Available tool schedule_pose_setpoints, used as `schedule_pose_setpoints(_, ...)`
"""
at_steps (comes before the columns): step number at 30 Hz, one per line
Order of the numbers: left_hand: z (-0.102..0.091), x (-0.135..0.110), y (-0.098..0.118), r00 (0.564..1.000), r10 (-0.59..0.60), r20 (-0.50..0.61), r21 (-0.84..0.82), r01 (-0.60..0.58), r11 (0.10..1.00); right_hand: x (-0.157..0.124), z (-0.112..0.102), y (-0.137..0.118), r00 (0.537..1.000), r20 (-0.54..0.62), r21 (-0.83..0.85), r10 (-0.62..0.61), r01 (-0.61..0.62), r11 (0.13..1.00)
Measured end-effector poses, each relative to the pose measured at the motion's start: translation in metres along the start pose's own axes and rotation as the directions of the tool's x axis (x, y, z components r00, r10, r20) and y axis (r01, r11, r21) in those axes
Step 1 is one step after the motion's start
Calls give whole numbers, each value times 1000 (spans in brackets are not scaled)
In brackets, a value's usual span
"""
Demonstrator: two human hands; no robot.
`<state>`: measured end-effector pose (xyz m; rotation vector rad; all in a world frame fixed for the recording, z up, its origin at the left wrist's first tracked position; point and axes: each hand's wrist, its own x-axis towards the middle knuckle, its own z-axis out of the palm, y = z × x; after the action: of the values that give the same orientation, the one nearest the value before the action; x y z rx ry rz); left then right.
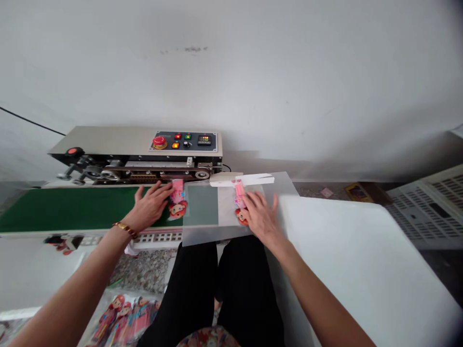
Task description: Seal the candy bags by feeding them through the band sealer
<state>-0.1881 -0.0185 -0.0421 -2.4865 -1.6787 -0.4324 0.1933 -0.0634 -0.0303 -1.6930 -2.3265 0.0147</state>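
head view: clear packets [185,197] hold red-haired figures [178,209].

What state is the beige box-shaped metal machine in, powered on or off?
On: the machine shows lit digits on its black rectangular display, and its square amber button glows.

A packing workshop, apparently: a sealing machine [115,140] with a green conveyor belt [72,207] by the far wall [253,72], 2 bagged doll figures [177,196] lined up there, more dolls [121,320] at near left, plastic crate [427,212] at right.
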Motion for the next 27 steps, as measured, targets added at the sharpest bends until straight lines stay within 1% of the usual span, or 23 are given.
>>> schedule_pose_setpoints(1, -3, -1, 1, 998, -57, -33, 25, 58, 998, 4, 2, -12, 1000, 1, 9, -1, 1, 1000)
schedule_pose_setpoints(2, -5, -1, 9, 993, -101, -62, 33, 103, 994, 8, 3, -24, 1000, 2, 21, -3, 3, 1000)
schedule_pose_setpoints(3, -7, 1, 23, 990, -117, -78, 20, 119, 993, 12, 4, -34, 1000, 2, 35, -4, 4, 999)
schedule_pose_setpoints(4, -8, 5, 42, 991, -107, -82, -9, 107, 994, 16, 4, -42, 1000, 4, 53, -2, 2, 999)
schedule_pose_setpoints(6, -6, 15, 88, 999, 36, -32, -111, -39, 993, 24, 3, -50, 1000, 14, 90, 10, -11, 996)
schedule_pose_setpoints(7, -4, 20, 111, 993, 117, -10, -156, -118, 981, 30, 1, -49, 1000, 22, 106, 20, -22, 994)
schedule_pose_setpoints(8, -1, 24, 132, 987, 160, 14, -182, -155, 971, 37, -1, -47, 999, 28, 119, 33, -36, 992)
schedule_pose_setpoints(9, 2, 28, 148, 981, 189, 32, -196, -179, 964, 46, -3, -42, 998, 32, 128, 48, -52, 990)
schedule_pose_setpoints(10, 4, 30, 160, 977, 207, 47, -202, -193, 960, 56, -5, -38, 997, 37, 133, 63, -67, 989)
schedule_pose_setpoints(11, 6, 31, 167, 975, 212, 59, -202, -196, 959, 66, -6, -34, 997, 43, 134, 71, -76, 988)
schedule_pose_setpoints(13, 10, 30, 170, 974, 213, 70, -198, -196, 960, 87, -7, -28, 996, 65, 121, 60, -67, 990)
schedule_pose_setpoints(15, 12, 29, 166, 976, 207, 75, -198, -189, 962, 103, -5, -26, 993, 109, 112, 47, -59, 992)
schedule_pose_setpoints(17, 14, 27, 161, 976, 203, 75, -204, -184, 961, 114, -2, -25, 983, 172, 146, 64, -89, 985)
schedule_pose_setpoints(19, 15, 27, 160, 977, 200, 71, -215, -181, 960, 117, 1, -22, 973, 211, 206, 88, -133, 969)
schedule_pose_setpoints(21, 16, 27, 160, 979, 193, 63, -226, -175, 958, 116, 3, -18, 977, 191, 229, 99, -143, 963)
schedule_pose_setpoints(24, 17, 26, 162, 981, 189, 53, -235, -172, 957, 111, 4, -15, 988, 128, 195, 85, -109, 975)
schedule_pose_setpoints(27, 17, 26, 161, 978, 199, 56, -225, -182, 957, 111, 3, -17, 985, 154, 176, 77, -104, 979)
